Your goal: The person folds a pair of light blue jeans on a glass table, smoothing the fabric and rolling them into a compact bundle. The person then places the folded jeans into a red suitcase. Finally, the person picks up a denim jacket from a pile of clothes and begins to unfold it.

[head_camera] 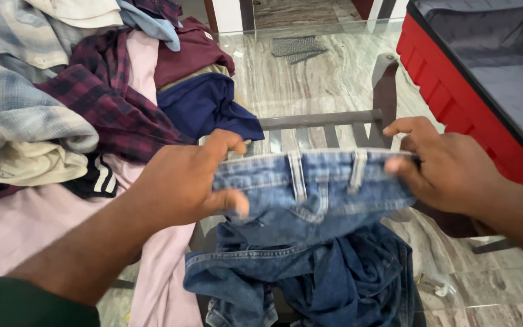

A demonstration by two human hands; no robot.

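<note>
A pair of blue denim jeans (316,200) hangs stretched between both hands, waistband up with belt loops showing. My left hand (180,181) pinches the waistband's left end between thumb and fingers. My right hand (440,163) grips the right end. The legs drop in a crumpled heap (310,278) onto the glass tabletop (310,79) below.
A pile of clothes covers the left side: plaid shirts (101,97), a navy garment (204,106), a maroon one (189,51), pink cloth (19,224). An open red suitcase (455,85) with grey lining stands at right. A chair frame (334,118) shows through the glass.
</note>
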